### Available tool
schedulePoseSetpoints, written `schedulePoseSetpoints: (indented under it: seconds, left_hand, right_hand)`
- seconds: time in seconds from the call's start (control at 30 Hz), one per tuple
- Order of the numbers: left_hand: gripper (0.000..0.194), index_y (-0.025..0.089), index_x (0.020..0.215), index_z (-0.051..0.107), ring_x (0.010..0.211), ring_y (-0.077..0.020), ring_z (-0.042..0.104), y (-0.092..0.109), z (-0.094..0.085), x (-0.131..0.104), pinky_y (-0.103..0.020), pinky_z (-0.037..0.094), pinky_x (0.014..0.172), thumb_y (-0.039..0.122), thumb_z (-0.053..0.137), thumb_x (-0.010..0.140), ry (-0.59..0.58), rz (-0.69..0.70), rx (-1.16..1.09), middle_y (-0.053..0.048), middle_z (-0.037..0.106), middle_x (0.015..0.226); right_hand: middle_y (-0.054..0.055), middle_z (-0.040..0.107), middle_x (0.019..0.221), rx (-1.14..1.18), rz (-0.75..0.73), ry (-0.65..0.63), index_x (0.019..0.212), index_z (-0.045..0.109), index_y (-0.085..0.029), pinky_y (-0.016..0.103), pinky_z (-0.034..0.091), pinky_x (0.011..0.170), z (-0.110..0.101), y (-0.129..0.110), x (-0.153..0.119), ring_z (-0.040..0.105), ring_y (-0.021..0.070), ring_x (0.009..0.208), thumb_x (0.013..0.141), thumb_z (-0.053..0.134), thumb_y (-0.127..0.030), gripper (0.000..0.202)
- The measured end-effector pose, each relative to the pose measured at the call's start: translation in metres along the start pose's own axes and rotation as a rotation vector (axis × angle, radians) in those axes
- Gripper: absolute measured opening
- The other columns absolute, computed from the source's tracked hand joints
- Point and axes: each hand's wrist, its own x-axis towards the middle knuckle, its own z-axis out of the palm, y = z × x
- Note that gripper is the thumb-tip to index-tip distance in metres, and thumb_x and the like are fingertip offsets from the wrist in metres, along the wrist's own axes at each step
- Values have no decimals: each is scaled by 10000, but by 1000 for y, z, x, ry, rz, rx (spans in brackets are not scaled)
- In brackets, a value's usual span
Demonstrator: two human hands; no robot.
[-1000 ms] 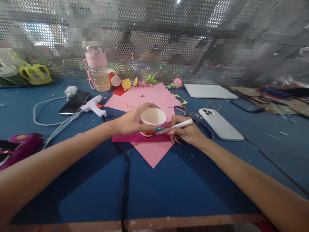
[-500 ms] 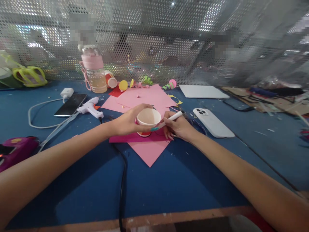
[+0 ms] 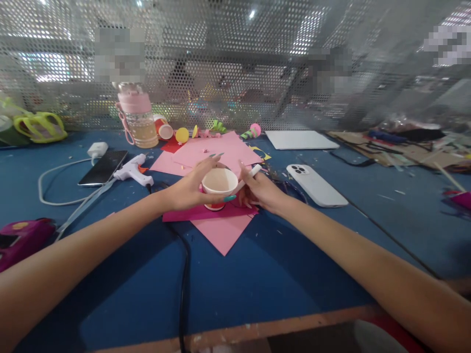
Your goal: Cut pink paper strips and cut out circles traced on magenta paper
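Observation:
My left hand (image 3: 191,189) is wrapped round a paper cup (image 3: 220,181), white inside with red and pink on its outer wall. The cup stands mouth up over a magenta sheet (image 3: 180,214), which lies on a pale pink sheet (image 3: 224,235). In my right hand (image 3: 259,191) is a white marker pen (image 3: 253,171), held slantwise between the fingers close to the cup's right side. The pen's tip is hidden behind the fingers, so I cannot tell whether it touches the cup.
Beyond the cup lie more pink sheets (image 3: 206,147). To the left are a hot glue gun (image 3: 134,170), a black phone (image 3: 103,167) and a pink-lidded bottle (image 3: 142,120). A white phone (image 3: 316,185) rests at right. A black cable (image 3: 183,279) runs to the front edge.
The marker pen has turned in my right hand and its dark end no longer shows. My right thumb or finger is raised beside the cup's rim. The view has shifted slightly.

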Motion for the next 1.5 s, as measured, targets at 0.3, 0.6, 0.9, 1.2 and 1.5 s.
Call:
schedulePoseSetpoints:
  seconds: [0.3, 0.6, 0.9, 1.2, 1.5]
  left_hand:
    - [716, 173, 1275, 362, 1338, -290, 171, -1, 0, -1, -491, 164, 1071, 417, 649, 666, -4, -12, 13, -159, 303, 1408]
    - [770, 136, 1310, 316, 1351, -278, 126, -1, 0, -2, -462, 162, 1086, 408, 639, 667, -28, -61, 62, -166, 201, 1452]
    - [701, 158, 1263, 367, 1358, -270, 99, -2, 1, -2, -488, 170, 1080, 418, 636, 670, -29, -35, 63, -158, 183, 1458]
    - [685, 187, 1224, 418, 1349, -328, -59, -4, 2, -3, -574, 120, 1054, 474, 652, 647, -10, -35, 133, -128, 95, 1482]
    - [722, 120, 1242, 399, 1353, -300, -64, -2, 2, -3, -509, 112, 1077, 445, 657, 652, -27, -74, 132, -170, 77, 1476]
  right_hand:
    - [29, 459, 259, -11, 160, 106, 419, 423, -170, 157, 205, 198, 7, -7, 10, 397, 75, 209, 734, 452, -640, 566]
    - [-8, 427, 265, -30, 179, 61, 430, 389, -165, 148, 178, 215, 10, -7, 22, 297, 33, 197, 750, 476, -603, 550]
    - [-41, 363, 251, -81, 164, 30, 429, 371, -175, 153, 159, 222, 14, -9, 34, 285, 36, 198, 701, 522, -630, 551]
    - [-64, 322, 256, -83, 148, 19, 436, 360, -177, 163, 163, 240, 18, -12, 38, 253, 29, 211, 762, 510, -561, 526]
    - [-68, 312, 288, -105, 129, 91, 468, 376, -193, 194, 218, 317, 25, -17, 43, 291, 53, 280, 797, 537, -447, 446]
